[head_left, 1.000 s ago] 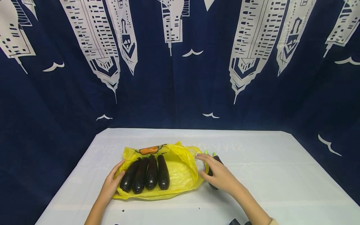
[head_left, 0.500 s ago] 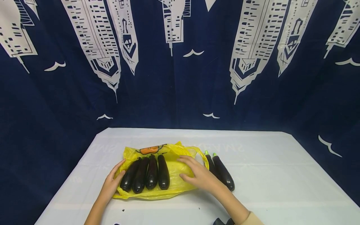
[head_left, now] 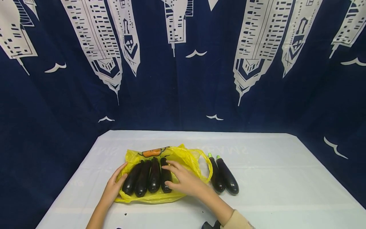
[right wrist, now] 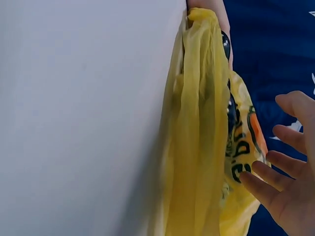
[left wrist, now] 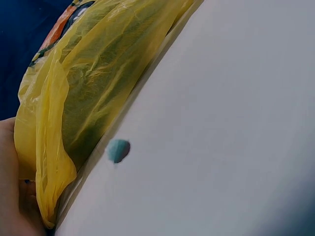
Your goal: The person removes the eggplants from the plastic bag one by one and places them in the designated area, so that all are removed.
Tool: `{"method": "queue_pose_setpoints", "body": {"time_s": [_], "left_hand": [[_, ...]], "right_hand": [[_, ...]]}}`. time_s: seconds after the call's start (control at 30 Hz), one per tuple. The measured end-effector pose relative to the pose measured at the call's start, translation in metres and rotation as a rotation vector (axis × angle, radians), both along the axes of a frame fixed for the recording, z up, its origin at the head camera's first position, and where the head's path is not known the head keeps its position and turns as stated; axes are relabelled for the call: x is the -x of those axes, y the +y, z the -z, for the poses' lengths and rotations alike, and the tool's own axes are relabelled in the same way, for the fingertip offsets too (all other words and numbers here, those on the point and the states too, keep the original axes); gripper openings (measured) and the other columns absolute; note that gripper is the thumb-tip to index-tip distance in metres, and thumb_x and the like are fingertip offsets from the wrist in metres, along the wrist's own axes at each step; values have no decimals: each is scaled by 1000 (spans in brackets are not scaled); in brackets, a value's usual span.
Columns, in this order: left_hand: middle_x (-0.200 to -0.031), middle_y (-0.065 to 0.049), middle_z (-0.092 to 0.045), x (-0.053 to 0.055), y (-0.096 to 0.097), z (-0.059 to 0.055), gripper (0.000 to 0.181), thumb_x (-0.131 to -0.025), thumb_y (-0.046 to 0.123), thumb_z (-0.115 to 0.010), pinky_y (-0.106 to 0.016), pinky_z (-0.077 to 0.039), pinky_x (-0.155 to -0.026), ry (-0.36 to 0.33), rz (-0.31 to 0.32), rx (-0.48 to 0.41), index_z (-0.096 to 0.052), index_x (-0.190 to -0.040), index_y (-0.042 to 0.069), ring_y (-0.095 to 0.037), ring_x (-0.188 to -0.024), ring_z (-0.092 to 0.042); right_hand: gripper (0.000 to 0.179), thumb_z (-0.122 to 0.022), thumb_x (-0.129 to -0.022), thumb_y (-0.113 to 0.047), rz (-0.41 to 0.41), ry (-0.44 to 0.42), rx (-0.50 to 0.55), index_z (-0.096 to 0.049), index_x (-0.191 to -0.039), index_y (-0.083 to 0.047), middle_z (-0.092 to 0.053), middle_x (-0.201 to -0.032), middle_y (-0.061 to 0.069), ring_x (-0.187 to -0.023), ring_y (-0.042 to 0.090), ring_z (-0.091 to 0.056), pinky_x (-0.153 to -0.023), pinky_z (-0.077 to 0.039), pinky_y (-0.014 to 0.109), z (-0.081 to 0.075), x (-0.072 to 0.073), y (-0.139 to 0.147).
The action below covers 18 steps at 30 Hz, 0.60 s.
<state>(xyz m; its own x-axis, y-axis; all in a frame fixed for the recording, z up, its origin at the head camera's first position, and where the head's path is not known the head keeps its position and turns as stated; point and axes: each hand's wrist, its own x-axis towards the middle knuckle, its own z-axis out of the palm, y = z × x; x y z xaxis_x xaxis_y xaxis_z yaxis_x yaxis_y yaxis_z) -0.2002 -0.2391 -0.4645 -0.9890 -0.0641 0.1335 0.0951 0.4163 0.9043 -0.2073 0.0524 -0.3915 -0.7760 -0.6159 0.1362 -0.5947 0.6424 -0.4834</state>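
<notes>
In the head view, several dark eggplants (head_left: 144, 178) lie side by side on a spread yellow plastic bag (head_left: 134, 198). My left hand (head_left: 112, 183) rests at the bag's left edge, fingers and thumb spread, thumb tip beside the leftmost eggplant. Over the rightmost eggplant in the bag reaches my right hand (head_left: 183, 179), its fingers apart and gently bent, with nothing between them. The right wrist view shows that right hand (right wrist: 283, 172) with fingers spread above the bag (right wrist: 197, 123). At the left wrist, the crumpled bag (left wrist: 98, 78) hides most of the hand.
Two more eggplants (head_left: 227, 176) with green stem ends lie to the right of the bag, beside its handle loop (head_left: 210, 162). A white table (head_left: 286, 184) carries everything, with a dark blue printed cloth (head_left: 177, 89) behind. Small dark specks (head_left: 125, 214) dot the near side.
My right hand has moved left from beside the two loose eggplants, across the bag, to the rightmost eggplant inside it. The left hand and the bagged eggplants have stayed put.
</notes>
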Motion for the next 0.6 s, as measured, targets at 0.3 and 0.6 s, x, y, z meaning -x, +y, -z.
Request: {"method": "queue_pose_setpoints", "body": {"time_s": [0.3,0.6], "left_hand": [[-147,-14,-29,1,0,2,48,-95,34,-45,-64,-18,-105,11,2,-10,-36,-139,16,-36,-136,-21],[-147,-14,-30,0,0,2,48,-95,33,-45,-62,-18,-106,27,3,-8,-37,-138,15,-36,-135,-22]], "right_hand": [[52,-54,-87,-38,-26,-40,-8,-41,-136,-24,-26,-149,1,-133,24,-34,-97,-45,45,12,1,-15],[53,-57,-85,-40,-29,-25,-52,-42,-135,-27,-25,-149,-1,-133,24,-34,-89,-50,44,19,1,-23]]}}
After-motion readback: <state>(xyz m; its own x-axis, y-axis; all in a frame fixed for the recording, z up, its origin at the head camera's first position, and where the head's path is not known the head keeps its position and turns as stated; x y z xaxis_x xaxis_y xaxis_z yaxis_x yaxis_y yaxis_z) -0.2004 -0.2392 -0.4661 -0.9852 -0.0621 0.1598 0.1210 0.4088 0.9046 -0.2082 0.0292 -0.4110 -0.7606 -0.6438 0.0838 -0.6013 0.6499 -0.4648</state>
